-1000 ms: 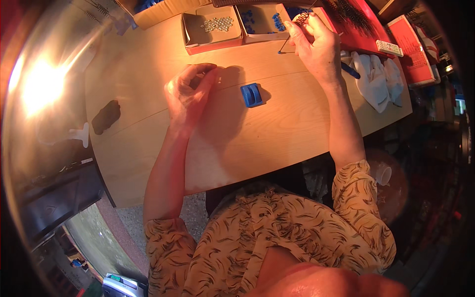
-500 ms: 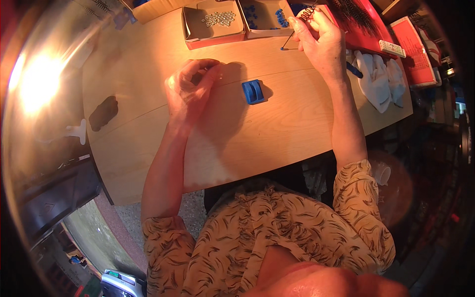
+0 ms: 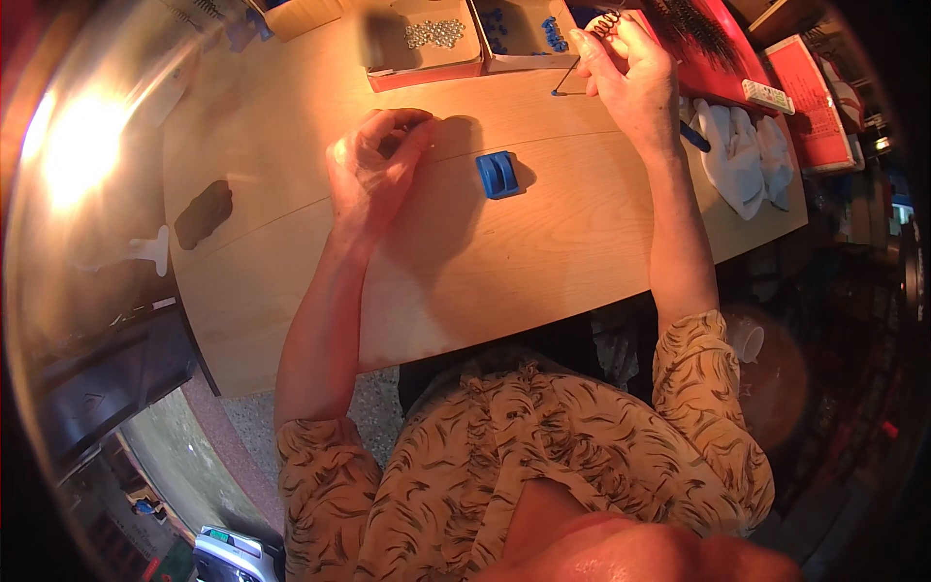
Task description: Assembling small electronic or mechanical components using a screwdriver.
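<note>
My right hand [image 3: 630, 82] is closed at the far right of the table, pinching a dark coil spring [image 3: 605, 24]. From it a thin straight wire leg slants down to a small blue tip [image 3: 556, 93] close to the tabletop. My left hand [image 3: 376, 160] rests left of centre with fingers curled and thumb near the forefinger; whatever it may hold is hidden or too small to name. Between the hands lies a blue plastic block [image 3: 497, 175] with curved ridges and a slot, touched by neither.
An open box [image 3: 424, 78] of small shiny metal parts stands at the far edge, beside another box [image 3: 529, 64] of small blue pieces. A red tray [image 3: 700, 73] holds dark springs. White cloth [image 3: 732, 160] lies at right, a dark flat piece [image 3: 205, 215] at left.
</note>
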`<state>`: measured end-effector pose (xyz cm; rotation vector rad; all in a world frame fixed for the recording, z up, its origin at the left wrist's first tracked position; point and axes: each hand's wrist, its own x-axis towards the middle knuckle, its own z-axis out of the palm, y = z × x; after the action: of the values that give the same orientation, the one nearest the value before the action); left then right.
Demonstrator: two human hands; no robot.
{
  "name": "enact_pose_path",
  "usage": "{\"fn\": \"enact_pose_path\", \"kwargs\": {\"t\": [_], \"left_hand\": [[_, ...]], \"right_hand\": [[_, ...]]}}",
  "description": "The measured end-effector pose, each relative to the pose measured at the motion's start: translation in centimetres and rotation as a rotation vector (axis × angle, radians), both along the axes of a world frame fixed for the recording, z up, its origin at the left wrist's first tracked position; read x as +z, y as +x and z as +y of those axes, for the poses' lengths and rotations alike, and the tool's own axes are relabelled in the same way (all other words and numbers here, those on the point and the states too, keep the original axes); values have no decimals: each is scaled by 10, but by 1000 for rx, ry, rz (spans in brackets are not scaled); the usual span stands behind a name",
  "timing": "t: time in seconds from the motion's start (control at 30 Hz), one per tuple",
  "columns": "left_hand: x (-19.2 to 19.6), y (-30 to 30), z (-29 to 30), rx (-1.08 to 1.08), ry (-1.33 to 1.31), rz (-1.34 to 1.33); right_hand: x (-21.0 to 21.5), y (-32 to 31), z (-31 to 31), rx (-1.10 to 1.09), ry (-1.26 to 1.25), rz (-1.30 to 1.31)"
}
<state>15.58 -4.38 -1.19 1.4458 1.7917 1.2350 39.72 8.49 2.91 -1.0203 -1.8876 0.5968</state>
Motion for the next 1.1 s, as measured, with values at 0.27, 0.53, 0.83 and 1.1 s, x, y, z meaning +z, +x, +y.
{"fn": "enact_pose_path", "kwargs": {"t": [0.27, 0.53, 0.83, 1.1], "left_hand": [[-4, -3, 1, -22, 28, -7], [-1, -4, 0, -15, 27, 67], [-1, -2, -1, -22, 47, 69], [3, 3, 0, -7, 19, 47]], "right_hand": [[34, 32, -11, -82, -17, 297], [7, 45, -6, 166, 521, -143], [-44, 70, 11, 148, 640, -606], [-52, 76, 14, 113, 652, -618]]}}
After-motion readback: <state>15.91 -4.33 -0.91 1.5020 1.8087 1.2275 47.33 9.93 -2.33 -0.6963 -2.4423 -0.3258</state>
